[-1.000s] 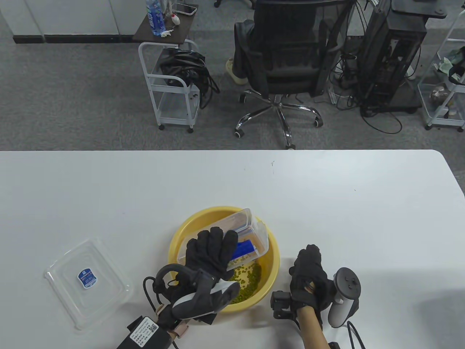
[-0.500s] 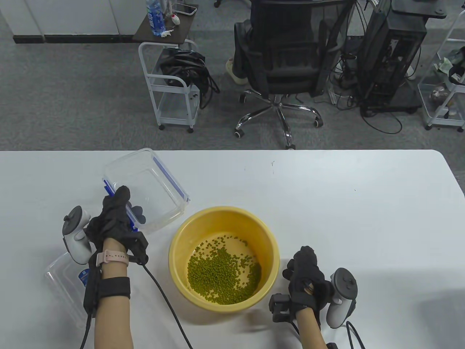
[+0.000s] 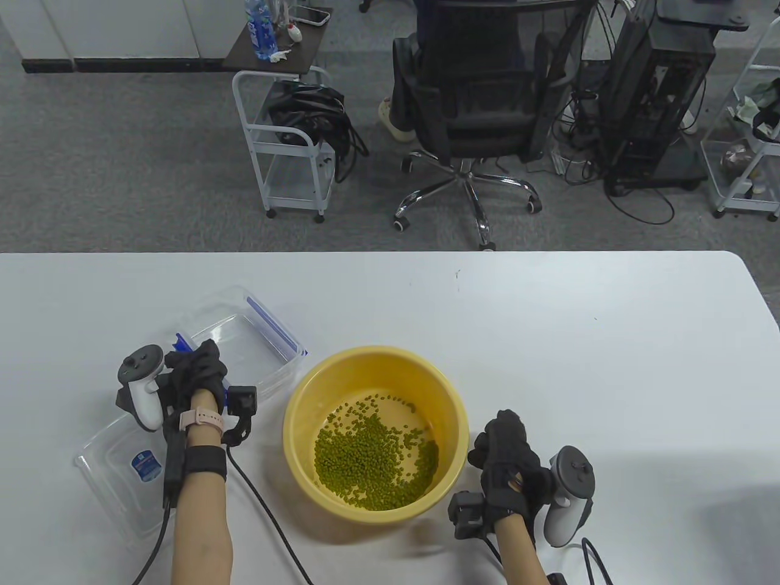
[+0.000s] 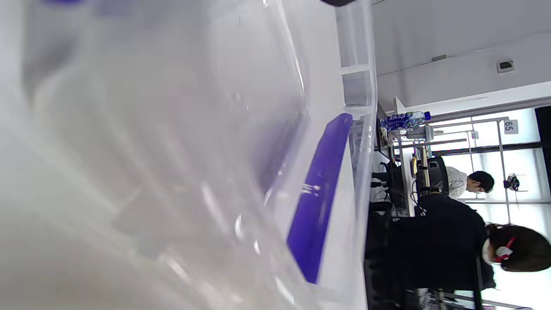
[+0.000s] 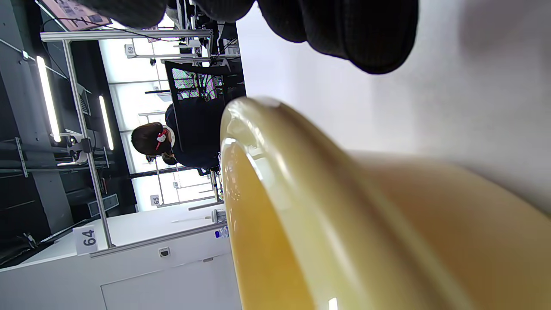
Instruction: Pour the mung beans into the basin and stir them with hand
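The yellow basin (image 3: 304,399) stands near the table's front edge, with green mung beans (image 3: 372,454) spread over its bottom. The emptied clear container (image 3: 256,332) with blue clasps sits upright on the table, left of the basin. My left hand (image 3: 196,361) grips its near-left corner by a blue clasp; in the left wrist view the container wall (image 4: 172,150) and a clasp (image 4: 318,193) fill the frame. My right hand (image 3: 501,434) rests beside the basin's right rim with its fingers (image 5: 366,34) loosely curled and holding nothing. The basin rim (image 5: 275,172) looms close below them.
The container's clear lid (image 3: 116,469) with a blue label lies at the front left, partly under my left forearm. Cables trail from both wrists across the table's front. Beyond the far edge are an office chair (image 3: 481,91) and a white cart (image 3: 286,140).
My left hand carried the emptied container off the basin to the left and lowered it onto the table. The beans now lie uncovered. My right hand edged slightly toward the basin.
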A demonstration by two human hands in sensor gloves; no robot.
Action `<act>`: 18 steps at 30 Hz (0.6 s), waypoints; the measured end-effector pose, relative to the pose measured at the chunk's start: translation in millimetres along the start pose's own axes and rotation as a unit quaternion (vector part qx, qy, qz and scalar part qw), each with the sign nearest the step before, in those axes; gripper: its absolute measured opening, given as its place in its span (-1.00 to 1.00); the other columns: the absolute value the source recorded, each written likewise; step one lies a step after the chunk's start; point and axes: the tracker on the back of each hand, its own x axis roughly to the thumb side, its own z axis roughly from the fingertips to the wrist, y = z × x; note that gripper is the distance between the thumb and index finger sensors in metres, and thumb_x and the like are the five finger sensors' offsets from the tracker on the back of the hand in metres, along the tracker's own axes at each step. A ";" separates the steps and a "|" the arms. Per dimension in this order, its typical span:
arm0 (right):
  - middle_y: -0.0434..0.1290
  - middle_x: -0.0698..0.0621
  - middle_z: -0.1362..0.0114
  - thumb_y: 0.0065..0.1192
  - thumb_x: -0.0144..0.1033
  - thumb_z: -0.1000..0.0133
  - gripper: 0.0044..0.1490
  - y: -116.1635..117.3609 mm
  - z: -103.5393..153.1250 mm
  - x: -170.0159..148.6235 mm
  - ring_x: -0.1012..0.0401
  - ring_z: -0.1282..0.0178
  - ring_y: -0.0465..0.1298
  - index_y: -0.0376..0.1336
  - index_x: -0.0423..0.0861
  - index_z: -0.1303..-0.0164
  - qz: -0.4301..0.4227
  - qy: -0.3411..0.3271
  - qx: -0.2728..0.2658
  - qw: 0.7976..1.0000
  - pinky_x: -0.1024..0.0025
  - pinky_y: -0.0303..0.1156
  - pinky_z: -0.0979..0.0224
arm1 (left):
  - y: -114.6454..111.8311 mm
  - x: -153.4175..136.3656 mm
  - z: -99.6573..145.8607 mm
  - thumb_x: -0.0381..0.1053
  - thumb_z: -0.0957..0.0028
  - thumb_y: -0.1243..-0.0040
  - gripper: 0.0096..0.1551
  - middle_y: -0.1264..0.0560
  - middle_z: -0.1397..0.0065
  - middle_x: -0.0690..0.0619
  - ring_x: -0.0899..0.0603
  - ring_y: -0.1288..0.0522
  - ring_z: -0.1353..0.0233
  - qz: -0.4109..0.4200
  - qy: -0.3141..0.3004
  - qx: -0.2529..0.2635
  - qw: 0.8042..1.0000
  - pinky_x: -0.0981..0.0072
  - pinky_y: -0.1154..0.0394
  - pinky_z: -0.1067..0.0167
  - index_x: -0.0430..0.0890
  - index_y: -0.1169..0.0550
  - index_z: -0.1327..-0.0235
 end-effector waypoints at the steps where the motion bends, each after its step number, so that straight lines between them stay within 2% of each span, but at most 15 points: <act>1: -0.05 -0.18 -0.43 -0.07 0.08 0.00 -0.24 0.5 0.0 -0.4 -0.16 -0.34 0.14 -0.17 0.02 -0.30 0.000 0.001 0.002 1.000 0.03 0.31 -0.30 | 1.9 2.4 6.1 0.02 -0.30 0.09 -0.01 0.44 -0.51 -0.41 -0.58 0.29 -0.53 -0.018 -0.017 0.014 1.000 -0.46 0.10 -0.36 -0.26 0.41 -0.47; 3: -0.05 -0.18 -0.43 -0.07 0.08 0.00 -0.24 1.5 0.1 -0.9 -0.16 -0.34 0.14 -0.17 0.02 -0.30 0.001 0.001 0.005 1.000 0.03 0.31 -0.30 | 4.1 9.9 22.4 0.03 -0.29 0.07 -0.01 0.47 -0.50 -0.39 -0.57 0.36 -0.52 -0.018 -0.068 0.027 0.997 -0.48 0.20 -0.33 -0.26 0.39 -0.49; 4: -0.05 -0.18 -0.43 -0.07 0.08 0.00 -0.24 2.2 0.3 -1.1 -0.16 -0.34 0.14 -0.17 0.01 -0.30 0.002 0.001 0.008 1.000 0.03 0.31 -0.30 | 4.9 15.5 35.7 0.02 -0.27 0.05 -0.02 0.42 -0.51 -0.40 -0.58 0.32 -0.52 -0.010 -0.107 0.034 0.994 -0.47 0.18 -0.32 -0.28 0.34 -0.51; 5: -0.05 -0.18 -0.43 -0.07 0.08 0.00 -0.24 2.9 0.6 -1.0 -0.16 -0.34 0.14 -0.17 0.02 -0.30 0.001 0.001 0.011 1.000 0.03 0.31 -0.30 | 5.1 21.3 48.7 0.01 -0.26 0.04 -0.04 0.37 -0.52 -0.42 -0.58 0.26 -0.51 0.000 -0.148 0.020 0.989 -0.47 0.14 -0.32 -0.31 0.28 -0.53; 6: -0.05 -0.18 -0.43 -0.07 0.08 0.00 -0.24 3.2 0.9 -0.7 -0.16 -0.34 0.14 -0.17 0.02 -0.30 0.002 0.000 0.012 1.000 0.03 0.31 -0.31 | 4.1 24.6 59.0 0.00 -0.26 0.03 -0.06 0.32 -0.54 -0.42 -0.57 0.20 -0.52 0.004 -0.163 0.003 0.987 -0.45 0.09 -0.32 -0.32 0.25 -0.55; 9: -0.05 -0.17 -0.43 -0.07 0.07 0.00 -0.25 4.4 3.7 3.5 -0.16 -0.34 0.14 -0.17 0.02 -0.30 0.010 -0.017 0.009 1.000 0.03 0.31 -0.30 | -9.1 21.5 97.8 0.02 -0.25 0.01 -0.10 0.15 -0.56 -0.42 -0.54 0.02 -0.52 0.017 -0.195 -0.101 0.975 -0.43 -0.05 -0.32 -0.32 0.12 -0.59; 11: -0.05 -0.17 -0.43 -0.07 0.07 0.00 -0.25 5.0 7.2 9.0 -0.15 -0.34 0.14 -0.17 0.02 -0.30 0.014 -0.035 0.005 0.999 0.03 0.30 -0.30 | -27.9 1.0 116.3 0.03 -0.24 -0.02 -0.09 0.12 -0.57 -0.43 -0.54 -0.02 -0.51 0.025 -0.171 -0.188 0.967 -0.43 -0.09 -0.31 -0.33 0.09 -0.60; 13: -0.05 -0.17 -0.43 -0.07 0.07 0.00 -0.25 4.7 10.9 14.7 -0.15 -0.34 0.14 -0.16 0.02 -0.29 0.018 -0.056 -0.007 0.998 0.03 0.30 -0.30 | -47.2 -22.7 123.0 0.04 -0.25 -0.02 -0.07 0.14 -0.56 -0.45 -0.56 0.00 -0.51 0.042 -0.136 -0.260 0.955 -0.43 -0.08 -0.31 -0.34 0.12 -0.59; 15: -0.06 -0.17 -0.43 -0.07 0.07 0.00 -0.25 4.5 15.2 20.7 -0.16 -0.34 0.13 -0.17 0.02 -0.29 0.026 -0.082 -0.016 0.996 0.03 0.30 -0.31 | -65.0 -41.8 124.0 0.02 -0.25 -0.05 -0.05 0.16 -0.56 -0.46 -0.57 0.02 -0.51 0.068 -0.113 -0.292 0.947 -0.44 -0.07 -0.31 -0.35 0.14 -0.59; 18: -0.06 -0.16 -0.43 -0.07 0.07 0.00 -0.25 8.8 24.7 34.1 -0.15 -0.35 0.12 -0.16 0.03 -0.30 0.050 -0.144 -0.024 0.988 0.03 0.28 -0.31 | -82.9 -55.4 123.4 -0.08 -0.22 -0.06 -0.09 0.14 -0.57 -0.44 -0.55 0.01 -0.51 0.066 -0.088 -0.298 0.948 -0.42 -0.08 -0.32 -0.32 0.14 -0.57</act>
